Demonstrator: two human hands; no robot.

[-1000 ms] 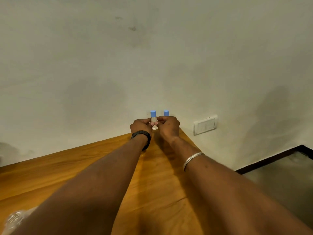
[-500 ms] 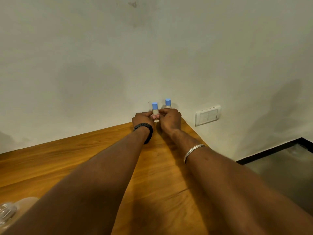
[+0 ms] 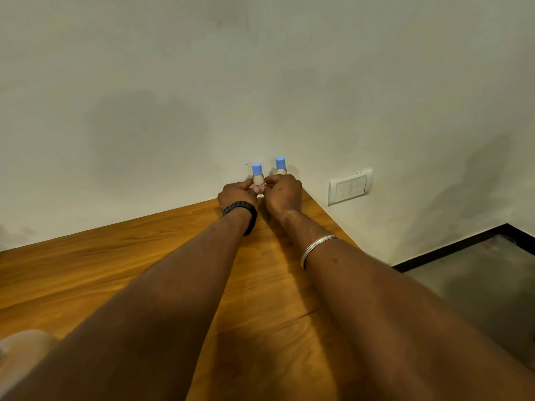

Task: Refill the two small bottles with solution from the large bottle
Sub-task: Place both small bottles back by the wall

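**poster1:** While both arms are stretched to the far corner of the wooden table [image 3: 115,256], which step is this?

**poster2:** Looks like fetching or setting down to me, can't say which. Both blue caps are on, so nothing is being poured right now. The left hand [image 3: 236,195] and right hand [image 3: 285,192] meet around the nearer small bottle [image 3: 258,180], fingertips pinching its clear body from either side. It stands upright, base about at the tabletop.

**poster1:** And the second one?

**poster2:** The other small bottle [image 3: 280,166] stands just behind the right hand, close to the wall [image 3: 260,82]. Whether any finger touches it, can't tell.

**poster1:** Where's the large bottle?

**poster2:** Maybe that pale blurry shape at the bottom left edge, too cut off to say. If refilling isn't done, next move needs a firm grip, a cap twisted off, and the small bottle brought near the big one.
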